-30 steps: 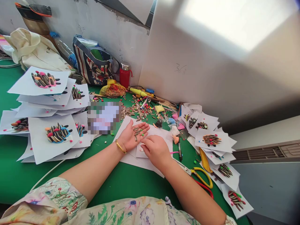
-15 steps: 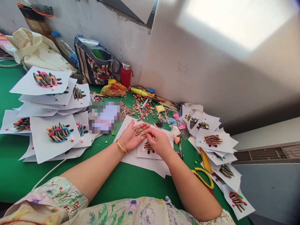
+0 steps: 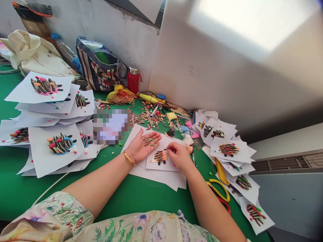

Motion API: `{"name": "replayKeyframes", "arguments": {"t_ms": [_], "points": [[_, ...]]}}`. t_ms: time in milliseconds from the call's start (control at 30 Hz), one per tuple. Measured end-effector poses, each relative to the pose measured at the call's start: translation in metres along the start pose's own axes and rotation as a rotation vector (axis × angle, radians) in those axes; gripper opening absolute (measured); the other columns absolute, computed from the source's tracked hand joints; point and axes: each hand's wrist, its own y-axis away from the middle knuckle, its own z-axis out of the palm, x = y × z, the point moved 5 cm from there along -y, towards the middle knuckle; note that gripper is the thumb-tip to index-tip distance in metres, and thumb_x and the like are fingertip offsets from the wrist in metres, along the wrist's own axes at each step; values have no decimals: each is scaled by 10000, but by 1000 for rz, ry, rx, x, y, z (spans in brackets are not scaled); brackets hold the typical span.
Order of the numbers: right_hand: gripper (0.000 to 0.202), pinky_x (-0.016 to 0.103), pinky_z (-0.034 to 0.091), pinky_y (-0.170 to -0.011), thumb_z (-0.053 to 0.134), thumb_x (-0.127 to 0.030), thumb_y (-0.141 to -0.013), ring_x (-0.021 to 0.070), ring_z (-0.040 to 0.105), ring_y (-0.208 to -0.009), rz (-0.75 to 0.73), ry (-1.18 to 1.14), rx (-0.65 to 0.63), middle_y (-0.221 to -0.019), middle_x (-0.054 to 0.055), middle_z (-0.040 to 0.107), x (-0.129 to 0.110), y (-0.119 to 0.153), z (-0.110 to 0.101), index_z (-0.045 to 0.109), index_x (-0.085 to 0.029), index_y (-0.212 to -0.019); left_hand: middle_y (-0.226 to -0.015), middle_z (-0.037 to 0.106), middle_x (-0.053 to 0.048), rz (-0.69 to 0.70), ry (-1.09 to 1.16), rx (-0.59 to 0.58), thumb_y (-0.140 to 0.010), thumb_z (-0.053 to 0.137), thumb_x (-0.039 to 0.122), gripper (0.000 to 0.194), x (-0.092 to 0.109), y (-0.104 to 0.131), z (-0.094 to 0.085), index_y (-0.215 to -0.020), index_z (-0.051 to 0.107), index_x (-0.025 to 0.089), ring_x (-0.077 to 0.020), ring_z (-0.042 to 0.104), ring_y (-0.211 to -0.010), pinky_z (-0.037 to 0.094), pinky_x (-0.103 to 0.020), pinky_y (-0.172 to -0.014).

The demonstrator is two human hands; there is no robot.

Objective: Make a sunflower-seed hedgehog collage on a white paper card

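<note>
My left hand (image 3: 141, 148) lies palm up with its fingers stretched out. On its palm and fingers rest several striped sunflower seeds (image 3: 147, 141) and a few small green balls (image 3: 153, 145). My right hand (image 3: 180, 156) pinches a dark, slim sunflower seed (image 3: 165, 149) between thumb and fingertips. Just left of and below these fingertips is a white card (image 3: 151, 165) with a hedgehog figure (image 3: 160, 156) of peach-coloured clay, its back set with seeds and its feet dark. The card lies on larger white sheets (image 3: 141, 174); my right hand covers part of its right side.
Loose seeds and coloured balls (image 3: 153, 116) spread behind my hands, near a red flask (image 3: 133, 80) and a yellow net bag (image 3: 119, 95). Stacked hedgehog cards stand at left (image 3: 37, 158) and right (image 3: 239, 158). Yellow-handled scissors (image 3: 219, 190) lie by my right forearm. Clay packets (image 3: 186, 129) sit at centre right.
My right hand has moved right and down, from the left palm to the card, with a seed in its pinch. The palm and the hedgehog now show more fully.
</note>
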Motion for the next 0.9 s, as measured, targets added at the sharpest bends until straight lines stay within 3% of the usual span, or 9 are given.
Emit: {"name": "replayKeyframes", "arguments": {"t_ms": [400,500,600,667,733,833,900], "points": [[310,332,476,-791,466,-121,-806,180,595,-827,-167,155,6,-872,44,610,-8,5,1,725,-213,-949,-1184,645,-208,-66,-51,3,-969,415,524,497,-1,4,1,-1077,638,93,-278,648,-1110,583,-410,-874],[323,336,479,-801,468,-116,-808,184,593,-838,-159,165,23,-869,44,597,-5,8,0,734,-215,-959,-987,674,-139,-59,-117,42,-977,473,401,349,2,5,2,-1017,646,101,-196,699,-892,601,-283,-695],[325,336,482,-800,467,-120,-813,185,592,-838,-148,149,41,-871,43,596,-3,11,0,733,-215,-973,-684,565,-11,-59,-245,79,-957,509,233,192,5,7,1,-910,646,107,-48,543,-486,376,-107,-377],[322,338,482,-807,465,-121,-816,187,594,-844,-143,134,50,-876,46,600,-2,12,1,731,-210,-974,-590,468,40,-47,-332,70,-923,538,185,148,6,9,2,-872,651,106,-15,364,-366,202,-102,-311],[322,340,484,-809,460,-120,-821,189,597,-848,-137,116,48,-884,50,606,-1,13,2,728,-206,-978,-546,425,57,7,-476,32,-883,581,178,118,8,10,5,-877,677,110,-22,287,-349,154,-125,-316],[326,344,488,-808,452,-124,-832,194,602,-862,-122,100,47,-894,53,612,0,13,3,717,-207,-1003,-495,429,48,167,-797,21,-832,616,184,123,11,10,9,-845,729,138,-80,360,-404,295,-171,-383],[329,349,488,-818,446,-128,-839,197,606,-877,-117,93,53,-905,54,616,0,13,2,710,-207,-1019,-566,555,-2,292,-971,38,-802,617,168,134,14,8,11,-770,747,169,-153,526,-575,458,-226,-566]]}}
